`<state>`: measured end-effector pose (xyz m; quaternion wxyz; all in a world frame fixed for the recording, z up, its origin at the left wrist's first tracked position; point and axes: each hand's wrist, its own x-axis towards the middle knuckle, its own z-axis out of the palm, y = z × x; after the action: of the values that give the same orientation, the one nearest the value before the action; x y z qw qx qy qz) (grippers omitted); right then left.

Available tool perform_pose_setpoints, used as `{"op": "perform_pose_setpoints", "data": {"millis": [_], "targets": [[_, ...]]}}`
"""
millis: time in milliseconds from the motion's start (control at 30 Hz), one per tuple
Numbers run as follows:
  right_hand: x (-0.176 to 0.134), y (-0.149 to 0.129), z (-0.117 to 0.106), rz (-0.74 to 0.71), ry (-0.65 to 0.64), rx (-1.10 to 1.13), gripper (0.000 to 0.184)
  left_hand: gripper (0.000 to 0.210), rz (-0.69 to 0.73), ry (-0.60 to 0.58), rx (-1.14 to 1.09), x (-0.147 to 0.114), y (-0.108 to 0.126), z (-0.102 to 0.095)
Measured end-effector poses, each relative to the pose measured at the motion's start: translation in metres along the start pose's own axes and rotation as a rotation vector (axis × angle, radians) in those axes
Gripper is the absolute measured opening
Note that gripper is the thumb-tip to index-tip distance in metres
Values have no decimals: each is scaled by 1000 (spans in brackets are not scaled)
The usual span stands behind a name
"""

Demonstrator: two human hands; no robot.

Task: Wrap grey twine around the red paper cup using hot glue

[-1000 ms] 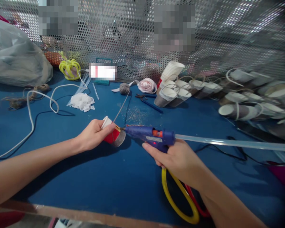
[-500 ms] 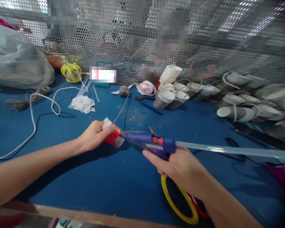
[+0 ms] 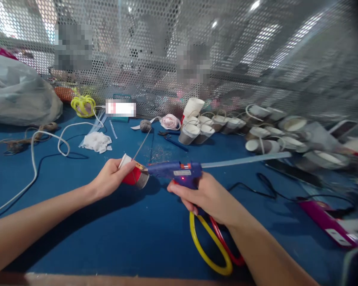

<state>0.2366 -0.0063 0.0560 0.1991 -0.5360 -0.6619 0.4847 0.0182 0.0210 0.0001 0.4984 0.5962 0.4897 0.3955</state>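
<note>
My left hand (image 3: 109,180) is closed around a small red paper cup (image 3: 130,177) with a white rim, tilted on its side. Grey wrapping covers the cup's base end. Taut twine (image 3: 142,143) runs from the cup back to a small grey twine ball (image 3: 145,126). My right hand (image 3: 201,194) grips a blue hot glue gun (image 3: 174,171), its nozzle at the cup's wrapped end, near my left fingertips. A long clear glue stick (image 3: 244,160) sticks out behind. Scissors with yellow and red handles (image 3: 210,254) show below my right hand; whether it also holds them I cannot tell.
Several wrapped cups (image 3: 197,131) stand at the back right. Dark-blue-handled pliers (image 3: 174,142), a pink ribbon roll (image 3: 170,122) and white scraps (image 3: 97,142) lie behind my hands. A white cable (image 3: 34,159) crosses the left; a purple power strip (image 3: 325,222) lies right.
The view has turned right and tipped up, bringing the power strip into sight. My hands still hold the cup and glue gun, with the nozzle at the cup's end.
</note>
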Motion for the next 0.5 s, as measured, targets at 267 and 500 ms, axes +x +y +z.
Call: {"op": "perform_pose_setpoints", "data": {"millis": [267, 500], "targets": [[24, 8, -18, 54, 149, 422, 27, 37, 126, 53, -86, 0, 3, -3], [57, 22, -39, 157, 290, 310, 17, 39, 119, 30, -65, 5, -1, -1]]}}
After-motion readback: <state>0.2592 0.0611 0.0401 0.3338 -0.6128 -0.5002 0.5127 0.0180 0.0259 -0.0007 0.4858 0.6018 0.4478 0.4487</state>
